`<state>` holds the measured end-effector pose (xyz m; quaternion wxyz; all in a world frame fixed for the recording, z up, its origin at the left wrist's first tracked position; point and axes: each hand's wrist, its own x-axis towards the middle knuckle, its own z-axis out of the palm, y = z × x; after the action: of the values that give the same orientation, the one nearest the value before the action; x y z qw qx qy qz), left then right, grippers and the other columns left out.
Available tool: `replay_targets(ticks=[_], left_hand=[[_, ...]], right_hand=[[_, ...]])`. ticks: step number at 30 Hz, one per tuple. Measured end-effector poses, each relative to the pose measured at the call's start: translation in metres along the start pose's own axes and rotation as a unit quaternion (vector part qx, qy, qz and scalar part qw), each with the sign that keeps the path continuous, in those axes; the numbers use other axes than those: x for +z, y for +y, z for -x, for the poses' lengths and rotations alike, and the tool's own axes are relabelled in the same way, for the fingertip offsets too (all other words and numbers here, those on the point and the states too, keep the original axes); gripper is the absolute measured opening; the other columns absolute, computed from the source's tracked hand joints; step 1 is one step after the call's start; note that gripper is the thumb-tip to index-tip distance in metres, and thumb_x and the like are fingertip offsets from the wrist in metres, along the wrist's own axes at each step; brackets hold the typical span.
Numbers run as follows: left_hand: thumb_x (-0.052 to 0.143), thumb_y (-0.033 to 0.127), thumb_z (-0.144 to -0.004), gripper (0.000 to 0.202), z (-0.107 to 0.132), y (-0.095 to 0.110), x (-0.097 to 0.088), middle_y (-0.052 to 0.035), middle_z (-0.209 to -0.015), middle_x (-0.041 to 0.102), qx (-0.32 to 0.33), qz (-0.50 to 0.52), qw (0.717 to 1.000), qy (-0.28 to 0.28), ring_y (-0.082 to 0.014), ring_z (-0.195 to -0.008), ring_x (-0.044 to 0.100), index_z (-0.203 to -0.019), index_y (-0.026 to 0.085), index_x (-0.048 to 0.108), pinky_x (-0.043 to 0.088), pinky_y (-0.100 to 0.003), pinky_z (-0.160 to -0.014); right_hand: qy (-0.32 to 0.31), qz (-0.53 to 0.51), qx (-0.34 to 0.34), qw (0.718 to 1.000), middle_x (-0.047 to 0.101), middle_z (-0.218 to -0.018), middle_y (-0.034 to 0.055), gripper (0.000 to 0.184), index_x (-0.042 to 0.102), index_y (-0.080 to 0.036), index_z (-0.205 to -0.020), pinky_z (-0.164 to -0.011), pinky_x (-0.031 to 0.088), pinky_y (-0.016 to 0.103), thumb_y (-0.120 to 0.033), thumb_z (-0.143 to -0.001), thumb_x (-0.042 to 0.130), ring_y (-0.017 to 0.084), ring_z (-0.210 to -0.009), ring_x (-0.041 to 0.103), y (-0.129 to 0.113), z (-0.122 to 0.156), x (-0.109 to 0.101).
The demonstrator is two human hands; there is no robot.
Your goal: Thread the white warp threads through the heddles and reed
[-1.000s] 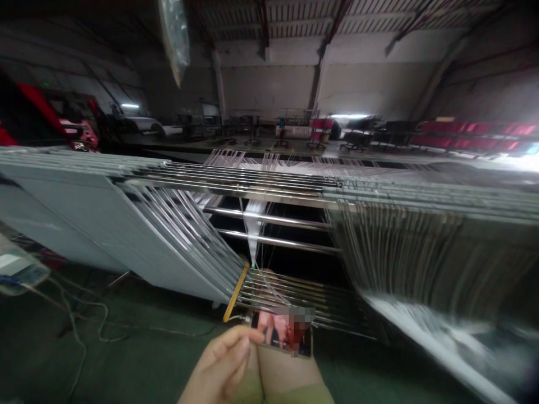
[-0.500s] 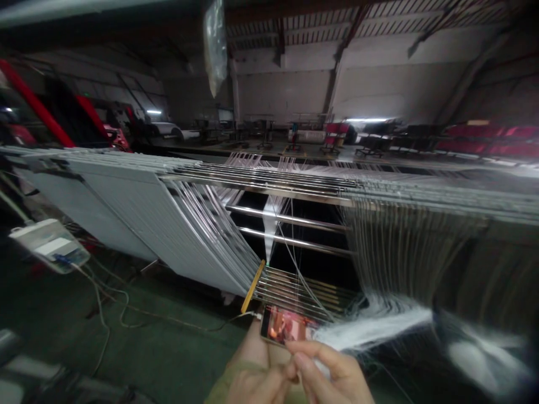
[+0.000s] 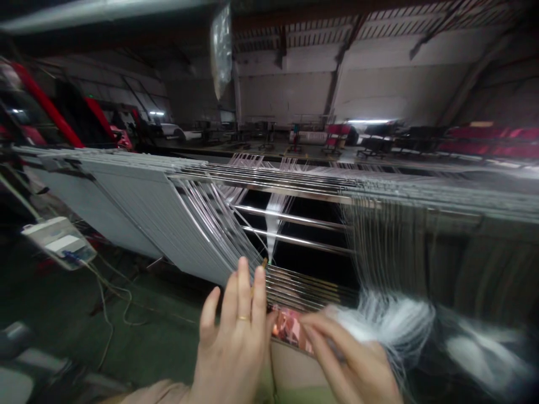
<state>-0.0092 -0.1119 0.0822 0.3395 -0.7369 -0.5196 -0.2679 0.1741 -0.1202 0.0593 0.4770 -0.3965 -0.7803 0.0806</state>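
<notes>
A loose white yarn bundle [image 3: 389, 320] is seen at the near right, just beyond the right hand [image 3: 309, 328]. Its long axis is laid roughly left to right; its narrower end is pointed left, toward that hand, and its frayed strands are spread to the right and downward. The right hand's thumb and forefinger are brought close together; whether a strand is pinched between them cannot be told. A smartphone [image 3: 290, 325] with a lit screen is seen between the two hands, its long axis set left to right and its right part overlapped by the right fingers. The left hand [image 3: 236, 331] is held up with fingers extended and parted, pointed toward the far side, its back turned to the camera. A yellow strip [image 3: 264, 263] is mostly hidden behind its fingertips. Beyond the smartphone, thin metal rods [image 3: 307, 289] are lined up side by side. Farther off, white threads [image 3: 273, 221] are gathered downward to a point. A grey sheet of strands [image 3: 138, 207] is hung at the left, darker hanging strands [image 3: 387, 247] at the right.
</notes>
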Motion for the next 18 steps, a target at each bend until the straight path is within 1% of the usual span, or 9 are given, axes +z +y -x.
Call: replay_targets(ticks=[3,5,6,9,11,12,13,16,18], left_hand=[[0.045,0.028,-0.093,0.035,-0.006,-0.013,-0.007,-0.0134,-0.086,0.068,-0.050,0.103,0.982,-0.152,-0.0298,-0.083,0.058,-0.110,0.006,0.067,0.035,-0.047,-0.080],[0.046,0.031,-0.093,0.028,-0.005,-0.024,-0.006,-0.0077,-0.080,0.065,-0.105,0.294,0.912,-0.266,-0.0258,-0.079,0.058,-0.092,0.015,0.068,0.038,-0.041,-0.075],[0.047,0.034,-0.092,0.026,-0.004,-0.028,-0.004,-0.0057,-0.079,0.064,-0.145,0.401,0.851,-0.308,-0.0234,-0.078,0.058,-0.088,0.017,0.067,0.040,-0.038,-0.073],[0.053,0.041,-0.088,0.027,0.007,-0.031,0.007,-0.0004,-0.072,0.062,-0.252,0.662,0.607,-0.360,-0.0163,-0.069,0.057,-0.095,0.018,0.063,0.042,-0.029,-0.069],[0.059,0.043,-0.085,0.035,0.019,-0.027,0.014,0.0016,-0.068,0.062,-0.272,0.746,0.491,-0.360,-0.0141,-0.065,0.057,-0.108,0.017,0.061,0.042,-0.028,-0.070],[0.060,0.043,-0.085,0.039,0.025,-0.024,0.017,0.0018,-0.068,0.063,-0.270,0.760,0.471,-0.357,-0.0136,-0.066,0.057,-0.114,0.017,0.060,0.043,-0.028,-0.071],[0.062,0.042,-0.085,0.041,0.030,-0.022,0.019,0.0017,-0.069,0.064,-0.267,0.760,0.477,-0.352,-0.0134,-0.067,0.058,-0.117,0.017,0.060,0.043,-0.028,-0.073],[0.064,0.039,-0.086,0.033,0.040,-0.021,0.019,0.0020,-0.069,0.066,-0.269,0.728,0.527,-0.348,-0.0125,-0.067,0.059,-0.112,0.019,0.065,0.043,-0.027,-0.075],[0.066,0.037,-0.085,0.022,0.038,-0.024,0.015,0.0010,-0.070,0.068,-0.278,0.733,0.506,-0.360,-0.0127,-0.068,0.061,-0.098,0.019,0.070,0.045,-0.026,-0.073]], right_hand=[[0.037,0.015,-0.020,0.999,0.073,-0.097,0.0031,0.026,0.061,-0.022,-0.116,-0.079,0.056,0.019,-0.013,-0.094,0.052,0.014,-0.084,0.072,0.015,-0.014,0.007],[0.057,0.021,-0.029,0.998,0.073,-0.096,0.0030,0.025,0.061,-0.021,-0.116,-0.080,0.054,0.018,-0.012,-0.094,0.052,0.012,-0.084,0.071,0.021,-0.016,0.014],[0.060,0.019,-0.033,0.997,0.073,-0.097,0.0034,0.026,0.061,-0.021,-0.116,-0.080,0.054,0.018,-0.012,-0.094,0.051,0.012,-0.084,0.071,0.023,-0.015,0.016],[0.046,-0.007,-0.042,0.998,0.073,-0.096,0.0043,0.027,0.060,-0.021,-0.118,-0.077,0.056,0.020,-0.012,-0.096,0.047,0.012,-0.080,0.071,0.026,-0.005,0.022],[0.015,-0.020,-0.047,0.999,0.072,-0.095,0.0069,0.029,0.061,-0.021,-0.118,-0.078,0.057,0.025,-0.011,-0.095,0.046,0.015,-0.082,0.071,0.026,0.001,0.022],[0.001,-0.027,-0.051,0.998,0.072,-0.094,0.0082,0.029,0.062,-0.020,-0.117,-0.078,0.058,0.028,-0.011,-0.095,0.046,0.017,-0.084,0.071,0.026,0.003,0.021],[-0.011,-0.033,-0.058,0.998,0.072,-0.094,0.0093,0.029,0.063,-0.020,-0.116,-0.078,0.059,0.031,-0.011,-0.094,0.046,0.019,-0.086,0.071,0.026,0.003,0.020],[-0.029,-0.034,-0.076,0.996,0.071,-0.089,0.0095,0.029,0.065,-0.020,-0.111,-0.077,0.059,0.033,-0.011,-0.093,0.045,0.020,-0.085,0.070,0.027,0.000,0.015],[-0.037,-0.027,-0.095,0.994,0.071,-0.086,0.0089,0.027,0.065,-0.019,-0.106,-0.077,0.059,0.031,-0.009,-0.092,0.044,0.019,-0.082,0.070,0.026,-0.006,0.013]])
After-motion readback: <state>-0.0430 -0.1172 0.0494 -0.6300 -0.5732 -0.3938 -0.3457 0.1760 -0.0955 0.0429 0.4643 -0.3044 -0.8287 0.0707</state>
